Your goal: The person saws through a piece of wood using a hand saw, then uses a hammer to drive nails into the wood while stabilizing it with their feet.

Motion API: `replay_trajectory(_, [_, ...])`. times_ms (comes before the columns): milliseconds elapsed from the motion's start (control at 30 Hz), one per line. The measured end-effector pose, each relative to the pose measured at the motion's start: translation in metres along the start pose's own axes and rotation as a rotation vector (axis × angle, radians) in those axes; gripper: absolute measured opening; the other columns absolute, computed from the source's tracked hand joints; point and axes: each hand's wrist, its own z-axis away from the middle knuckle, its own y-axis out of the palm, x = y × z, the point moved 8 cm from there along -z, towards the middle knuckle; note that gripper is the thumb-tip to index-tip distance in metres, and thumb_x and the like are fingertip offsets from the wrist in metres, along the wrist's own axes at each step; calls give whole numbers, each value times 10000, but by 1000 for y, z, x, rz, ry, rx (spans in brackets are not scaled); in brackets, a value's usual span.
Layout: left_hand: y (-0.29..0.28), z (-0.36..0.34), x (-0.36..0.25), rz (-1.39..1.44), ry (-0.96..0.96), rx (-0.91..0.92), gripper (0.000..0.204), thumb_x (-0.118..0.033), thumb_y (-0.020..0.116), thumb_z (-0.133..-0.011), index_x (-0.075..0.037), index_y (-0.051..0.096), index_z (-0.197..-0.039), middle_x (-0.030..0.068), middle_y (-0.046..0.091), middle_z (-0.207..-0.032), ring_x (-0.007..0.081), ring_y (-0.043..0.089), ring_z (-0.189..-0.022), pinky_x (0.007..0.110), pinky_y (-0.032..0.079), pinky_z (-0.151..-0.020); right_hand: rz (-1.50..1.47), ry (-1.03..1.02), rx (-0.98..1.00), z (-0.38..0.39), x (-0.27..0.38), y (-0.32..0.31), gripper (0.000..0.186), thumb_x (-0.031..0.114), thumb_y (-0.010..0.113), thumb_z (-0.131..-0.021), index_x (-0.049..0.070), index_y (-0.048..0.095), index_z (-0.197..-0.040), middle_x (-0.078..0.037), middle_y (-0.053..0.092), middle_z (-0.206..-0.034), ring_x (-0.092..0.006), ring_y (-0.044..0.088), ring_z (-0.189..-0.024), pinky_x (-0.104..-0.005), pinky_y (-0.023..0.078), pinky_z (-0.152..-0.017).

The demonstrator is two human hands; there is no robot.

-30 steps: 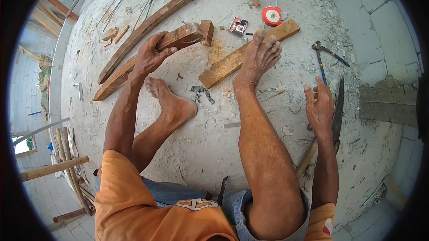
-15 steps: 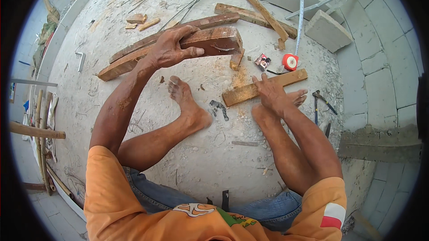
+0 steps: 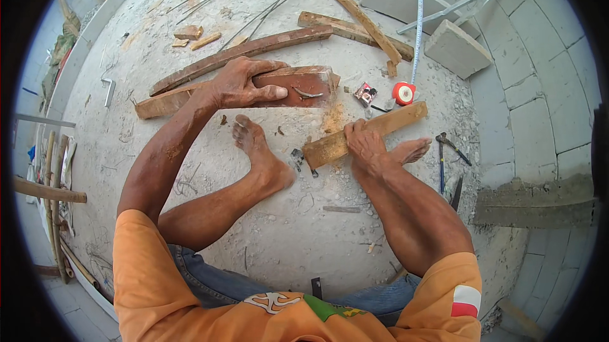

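My left hand (image 3: 244, 85) is closed around a thick reddish-brown wooden beam (image 3: 304, 90), thumb on its near face and fingers over the top. A curved pale splinter or bent nail shows on that face. The beam's far-left part runs low along the floor. In front of my right foot, my right hand (image 3: 363, 143) grips a short sawn wood piece (image 3: 403, 120), fingers curled over its upper edge. Orange sawdust (image 3: 332, 119) lies between the two pieces. Close to the short piece's left end is a small dark crumpled scrap (image 3: 297, 156).
Beyond the beam lie another long timber (image 3: 241, 53), more planks (image 3: 355, 31) and thin steel rods (image 3: 279, 0). A red tape measure (image 3: 403, 93) with its blade extended sits beside a small packet (image 3: 365, 93). Pincers (image 3: 442, 158) lie right of my foot; grey blocks (image 3: 458, 49) stand at far right.
My left hand has lowered the beam's near end toward me, and its reddish face shows more. My right hand has drawn the short wood piece slightly left and nearer. The view has shifted a little.
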Motion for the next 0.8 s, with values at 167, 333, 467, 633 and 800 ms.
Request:
replay_trajectory(167, [-4, 15, -6, 116, -120, 46, 798, -600, 753, -830, 48, 658, -1285, 201, 754, -1038, 259, 727, -978, 370, 572, -857, 157, -223, -240, 43, 22, -88, 284, 195, 607, -883, 30, 613, -1113, -226, 654, -1139, -225, 685, -784, -333, 523, -591])
replay_trajectory(333, [-1, 13, -14, 150, -140, 22, 752, -595, 737, -850, 15, 674, -1285, 168, 755, -1032, 221, 707, -932, 358, 553, -822, 215, -506, -186, 75, 65, -105, 290, 202, 598, -898, 53, 615, -1145, -246, 632, -1211, -256, 646, -833, -355, 510, -610])
replay_trajectory(467, [-4, 27, -7, 47, -250, 74, 717, -597, 710, -879, 6, 691, -1267, 136, 754, -1005, 187, 690, -914, 343, 540, -809, 123, -573, -187, 77, 119, -92, 288, 190, 589, -917, 73, 611, -1179, -226, 609, -1261, -267, 627, -827, -371, 490, -627])
replay_trajectory(633, [22, 29, 20, 106, -430, 214, 688, -599, 722, -875, -2, 726, -1217, 120, 754, -947, 164, 674, -862, 322, 518, -727, 62, -707, -165, 52, 169, -87, 277, 146, 594, -930, 78, 607, -1198, -174, 561, -1330, -288, 612, -899, -423, 473, -729])
replay_trajectory(800, [57, 33, 95, 4, -507, 292, 765, -706, 699, -817, -29, 765, -1167, 127, 749, -888, 186, 659, -798, 390, 502, -711, 66, -679, -190, 14, 176, -73, 323, 113, 617, -920, 101, 600, -1242, -172, 545, -1353, -280, 613, -910, -416, 485, -753])
